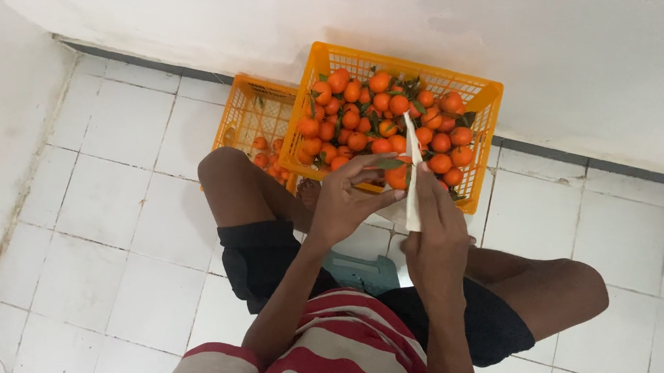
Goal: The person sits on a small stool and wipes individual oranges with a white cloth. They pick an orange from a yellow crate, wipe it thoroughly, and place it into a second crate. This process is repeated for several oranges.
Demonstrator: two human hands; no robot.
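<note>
My left hand [344, 203] holds an orange fruit with a green leaf [396, 174] between thumb and fingers, just in front of the crate. My right hand [435, 236] grips a pair of white-handled clippers [412, 173] that point up and away, their tip over the fruit pile. The two hands are side by side, nearly touching at the fruit. A large orange plastic crate [481, 146], heaped with orange fruits and leaves [375, 119], stands against the wall right ahead of my knees.
A second, smaller orange crate [247, 114] stands to the left with a few fruits at its bottom. I sit on a low teal stool [361, 270] on a white tiled floor [113, 194]. White walls rise ahead and to the left.
</note>
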